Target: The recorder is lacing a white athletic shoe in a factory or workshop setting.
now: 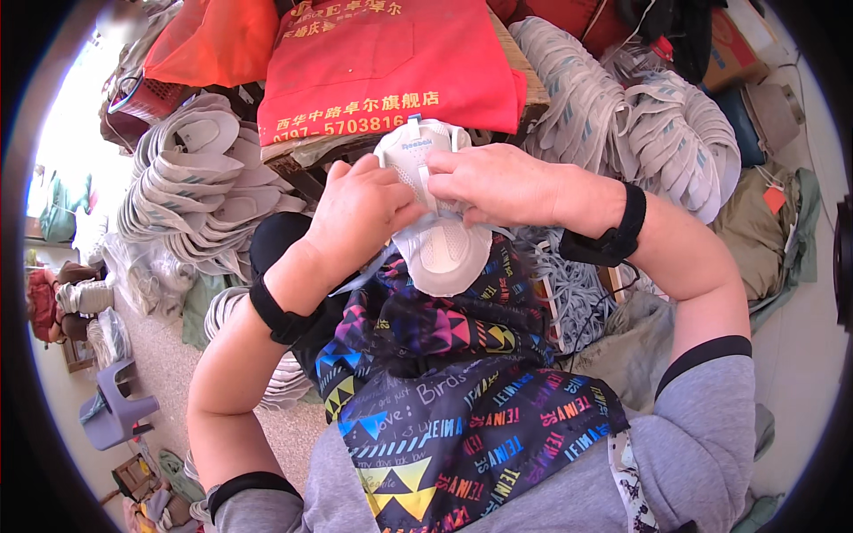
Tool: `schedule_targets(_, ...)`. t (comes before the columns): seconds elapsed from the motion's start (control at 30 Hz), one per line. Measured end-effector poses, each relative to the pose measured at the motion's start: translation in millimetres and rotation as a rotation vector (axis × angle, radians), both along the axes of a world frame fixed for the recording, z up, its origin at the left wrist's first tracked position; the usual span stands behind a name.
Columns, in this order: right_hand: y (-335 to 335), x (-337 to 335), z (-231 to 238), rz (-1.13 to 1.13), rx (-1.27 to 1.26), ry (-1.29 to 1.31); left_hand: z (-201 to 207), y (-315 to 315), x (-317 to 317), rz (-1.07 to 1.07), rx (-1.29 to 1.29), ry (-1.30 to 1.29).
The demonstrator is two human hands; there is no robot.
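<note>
A white shoe upper (442, 260) with perforated panels lies in front of me, its rounded toe toward my body and its heel end against the table edge. My left hand (366, 206) is closed at the upper's left side, fingers curled in at the lacing opening. From the other side my right hand (499, 184) pinches at the same opening, thumb and fingertips over the tongue area. A pale blue shoelace (369, 265) crosses the upper below my fingers and trails off to the left. My fingers hide exactly where the lace is threaded.
Red bag (391, 71) covers the small wooden table (302, 158) ahead. Stacked shoe uppers stand left (191, 182) and right (591, 102). Pale blue laces (582, 302) fill a container by my right forearm. A purple-grey plastic chair (120, 404) stands far left.
</note>
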State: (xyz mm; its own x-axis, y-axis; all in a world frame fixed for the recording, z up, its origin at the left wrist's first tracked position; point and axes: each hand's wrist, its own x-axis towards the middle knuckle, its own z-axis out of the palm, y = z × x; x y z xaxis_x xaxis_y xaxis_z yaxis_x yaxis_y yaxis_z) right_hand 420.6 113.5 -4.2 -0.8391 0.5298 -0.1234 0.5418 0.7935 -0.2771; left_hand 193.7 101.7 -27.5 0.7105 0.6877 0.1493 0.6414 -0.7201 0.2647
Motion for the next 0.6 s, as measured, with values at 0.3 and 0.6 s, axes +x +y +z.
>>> schedule_targets(0.3,-2,8,-6,0.016,0.094,0.153,-15,-1,10,0.105,-0.258,-0.341)
schedule_targets(0.6,-4,21,-15,-0.034,-0.014,0.265,-21,-11,42,0.188,-0.177,-0.792)
